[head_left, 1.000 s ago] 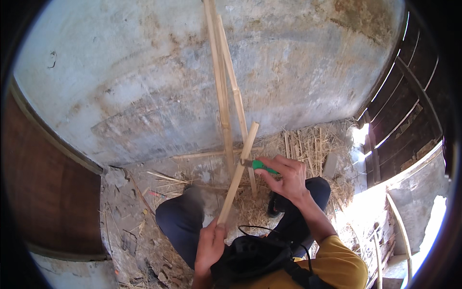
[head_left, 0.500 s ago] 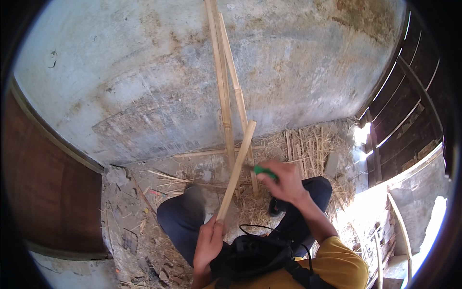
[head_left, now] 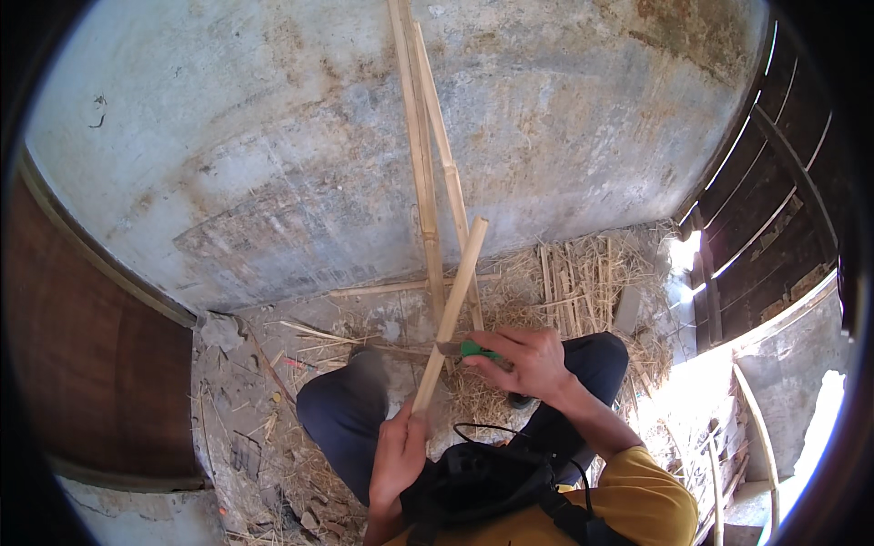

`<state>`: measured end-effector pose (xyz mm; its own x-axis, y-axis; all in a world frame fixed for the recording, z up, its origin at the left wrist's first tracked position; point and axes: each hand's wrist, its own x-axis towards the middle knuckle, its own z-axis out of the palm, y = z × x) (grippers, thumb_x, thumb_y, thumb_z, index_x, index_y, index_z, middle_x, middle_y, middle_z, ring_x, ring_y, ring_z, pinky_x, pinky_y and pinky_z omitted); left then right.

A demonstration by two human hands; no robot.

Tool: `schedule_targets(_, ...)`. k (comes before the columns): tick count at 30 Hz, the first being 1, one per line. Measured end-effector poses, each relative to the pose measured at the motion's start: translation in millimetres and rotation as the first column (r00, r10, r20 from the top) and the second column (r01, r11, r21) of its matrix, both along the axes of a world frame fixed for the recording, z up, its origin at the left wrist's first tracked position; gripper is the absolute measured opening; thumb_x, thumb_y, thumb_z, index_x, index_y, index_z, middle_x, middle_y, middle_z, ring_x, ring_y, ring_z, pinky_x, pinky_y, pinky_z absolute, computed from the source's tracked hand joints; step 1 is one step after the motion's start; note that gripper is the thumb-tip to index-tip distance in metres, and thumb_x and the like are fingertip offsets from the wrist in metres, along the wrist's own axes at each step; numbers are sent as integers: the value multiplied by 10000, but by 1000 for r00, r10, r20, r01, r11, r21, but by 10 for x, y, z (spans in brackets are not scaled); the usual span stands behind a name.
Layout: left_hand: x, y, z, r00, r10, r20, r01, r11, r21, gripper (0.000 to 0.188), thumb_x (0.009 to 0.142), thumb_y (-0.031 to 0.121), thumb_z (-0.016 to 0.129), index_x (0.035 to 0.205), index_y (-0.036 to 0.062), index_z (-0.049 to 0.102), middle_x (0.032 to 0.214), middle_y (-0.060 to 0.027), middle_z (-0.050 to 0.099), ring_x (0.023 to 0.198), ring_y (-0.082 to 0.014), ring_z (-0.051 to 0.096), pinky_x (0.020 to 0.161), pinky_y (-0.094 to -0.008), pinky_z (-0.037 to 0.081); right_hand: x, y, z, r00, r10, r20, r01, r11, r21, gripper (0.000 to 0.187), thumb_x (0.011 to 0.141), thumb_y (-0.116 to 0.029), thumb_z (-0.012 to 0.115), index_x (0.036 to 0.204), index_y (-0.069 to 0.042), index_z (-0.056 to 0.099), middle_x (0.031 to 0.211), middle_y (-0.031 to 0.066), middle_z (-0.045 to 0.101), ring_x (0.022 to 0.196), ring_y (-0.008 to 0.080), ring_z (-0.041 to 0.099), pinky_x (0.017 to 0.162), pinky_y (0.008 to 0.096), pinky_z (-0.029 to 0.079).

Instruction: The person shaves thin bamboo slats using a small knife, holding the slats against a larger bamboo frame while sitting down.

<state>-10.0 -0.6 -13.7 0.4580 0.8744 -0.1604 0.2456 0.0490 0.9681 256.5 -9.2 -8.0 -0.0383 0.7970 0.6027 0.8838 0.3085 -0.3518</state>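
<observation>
The pale, straight bamboo strip (head_left: 459, 282) slants between the knees (head_left: 337, 400), its lower end hidden in the left hand (head_left: 398, 452), fingers clamped round it. The right hand (head_left: 531, 364) clamps a green-handled knife (head_left: 471, 348), its blade at the strip indistinct. One leaning bamboo slat (head_left: 421, 173) is cut off above.

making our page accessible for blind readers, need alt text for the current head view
A right hand holds a green-handled knife with its blade against a pale wooden strip, whose lower end the left hand holds. Behind, two longer strips lean on a stained wall, with straw strewn below.
</observation>
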Motion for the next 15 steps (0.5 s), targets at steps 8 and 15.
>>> schedule_targets(8,-83,4,-105,998,-21,-56,24,998,64,352,1077,83,490,1346,-67,661,655,-123,577,546,-190,559,570,-368,469,37,52,46,1000,6,-8,-6,1000,9,316,891,-377,889,1123,-170,834,723,0,677,551,215,659,493,360,505)
schedule_targets(15,-83,-55,-44,997,9,-71,-7,1000,30,249,1101,110,449,999,-23,633,693,-45,516,604,-125,477,575,-322,391,125,108,10,998,-59,-11,58,997,-42,287,903,-334,886,1132,-166,844,770,6,729,596,215,695,531,352,532)
